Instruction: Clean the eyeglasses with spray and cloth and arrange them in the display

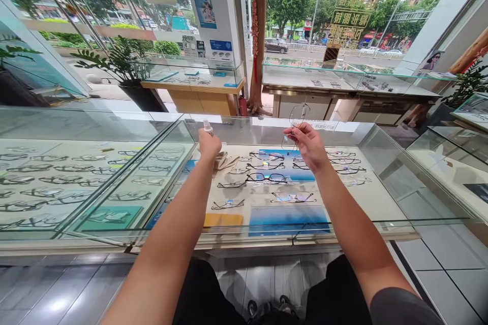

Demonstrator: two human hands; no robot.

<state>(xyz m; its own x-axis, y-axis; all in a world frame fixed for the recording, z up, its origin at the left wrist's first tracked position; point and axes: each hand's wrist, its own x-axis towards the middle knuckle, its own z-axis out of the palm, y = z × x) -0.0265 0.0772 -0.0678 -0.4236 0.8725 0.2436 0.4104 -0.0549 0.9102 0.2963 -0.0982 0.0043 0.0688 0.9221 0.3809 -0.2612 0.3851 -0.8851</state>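
Note:
My left hand (pixel 210 142) is wrapped round a small white spray bottle (pixel 207 126), whose top pokes out above the fist. A pair of thin-framed eyeglasses (pixel 299 113) is pinched between the thumb and fingers of my right hand (pixel 308 143), raised over the counter with one lens upward. Both hands are above the glass display case (pixel 366 221). Below them, inside the case, several eyeglasses (pixel 267 178) lie in rows. A crumpled beige cloth (pixel 225 161) is beside my left hand.
More glass cases with eyeglasses (pixel 63 180) extend to the left. Another display counter (pixel 450 155) stands at the right. Across the aisle are two further showcases (pixel 194 84), a wooden post (pixel 260 35) and a potted plant (pixel 139 94) by the windows.

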